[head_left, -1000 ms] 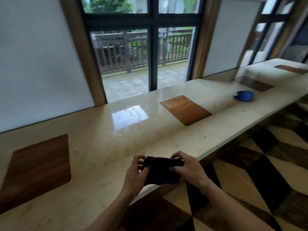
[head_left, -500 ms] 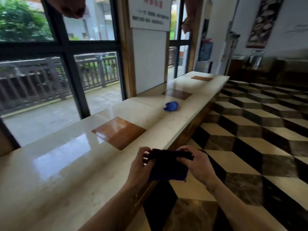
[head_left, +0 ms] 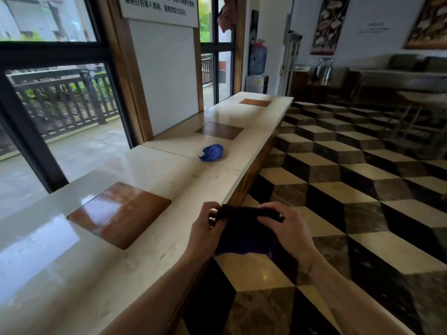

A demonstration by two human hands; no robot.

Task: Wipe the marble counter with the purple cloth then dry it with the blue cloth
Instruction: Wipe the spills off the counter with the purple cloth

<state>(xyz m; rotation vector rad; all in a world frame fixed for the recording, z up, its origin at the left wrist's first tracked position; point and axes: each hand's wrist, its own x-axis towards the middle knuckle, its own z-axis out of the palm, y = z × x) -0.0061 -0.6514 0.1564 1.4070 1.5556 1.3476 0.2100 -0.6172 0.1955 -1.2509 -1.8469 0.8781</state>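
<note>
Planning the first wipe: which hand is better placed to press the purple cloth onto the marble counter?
Left, probably. The left hand grips the purple cloth right at the marble counter edge; the right hand holds it out over the floor.

Blue cloth (head_left: 212, 152) on counter (head_left: 154, 250), between two wooden insets.

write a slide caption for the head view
Both hands, left and right, hold the purple cloth beside the marble counter; blue cloth waits.
</note>
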